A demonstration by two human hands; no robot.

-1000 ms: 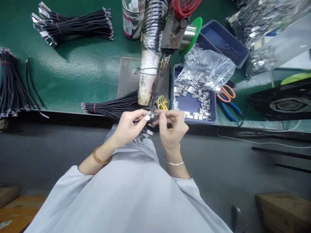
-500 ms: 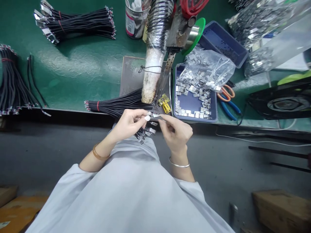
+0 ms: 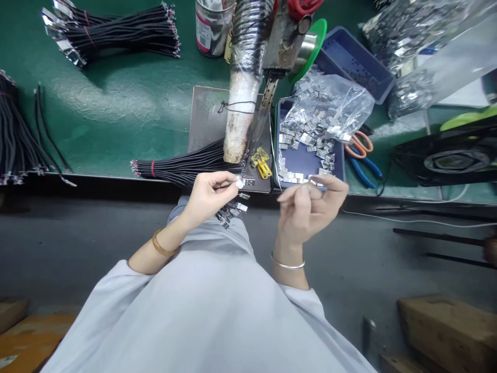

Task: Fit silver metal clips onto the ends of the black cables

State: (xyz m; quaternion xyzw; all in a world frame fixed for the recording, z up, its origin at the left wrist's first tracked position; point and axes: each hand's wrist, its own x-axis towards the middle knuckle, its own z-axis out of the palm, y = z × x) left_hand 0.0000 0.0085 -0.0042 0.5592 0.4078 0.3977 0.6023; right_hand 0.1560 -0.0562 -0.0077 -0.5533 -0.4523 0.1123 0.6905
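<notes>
My left hand pinches a black cable near its end, and a silver USB connector sticks out from the fingertips. Below it hangs a bunch of cable ends with silver USB plugs, over my lap. My right hand, slightly blurred, hovers at the front edge of a blue tray of loose USB connectors. Its fingers are apart and nothing shows in them. Beside my left hand, a tied bundle of black cables lies along the bench edge.
A wrapped hose and a soldering iron hang above the work board. A yellow clip-like piece lies by the tray. Orange-and-blue-handled pliers and a black fan stand right. More cable bundles lie left.
My right hand has left the connector at my left fingertips and moved right to the tray's front edge, its fingers spreading. My left hand stays nearly in place, still pinching the cable.
</notes>
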